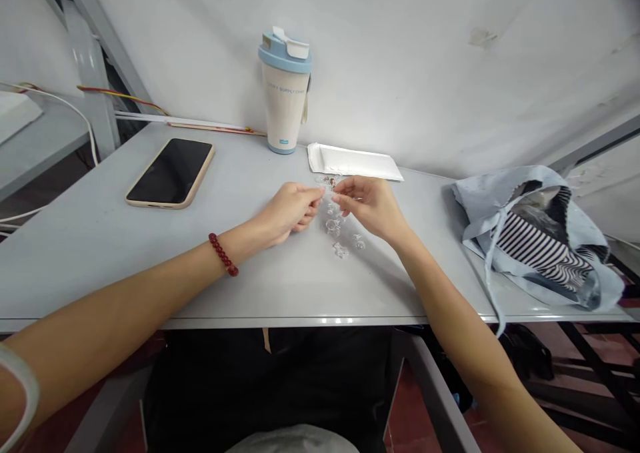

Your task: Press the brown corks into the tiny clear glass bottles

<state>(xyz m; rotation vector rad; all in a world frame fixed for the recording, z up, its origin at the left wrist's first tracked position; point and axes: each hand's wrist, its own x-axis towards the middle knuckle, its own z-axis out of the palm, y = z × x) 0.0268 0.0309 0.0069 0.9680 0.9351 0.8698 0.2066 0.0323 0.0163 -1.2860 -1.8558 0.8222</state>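
Both my hands meet over the middle of the grey table (100, 253). My left hand (290, 211), with a red bead bracelet (223, 255) on its wrist, is closed in a pinch at the fingertips. My right hand (370, 203) is also pinched, facing the left one. Between and below the fingertips lie several small clear beads (339, 236) on the table. A few darker beads (329, 182) sit just behind the fingers. What each pinch holds is too small to make out.
A phone (171, 171) lies face up at the left. A white and blue tumbler (285, 93) stands by the wall, with a white packet (353, 161) beside it. A light blue cloth bag (540, 236) with striped fabric rests at the right edge.
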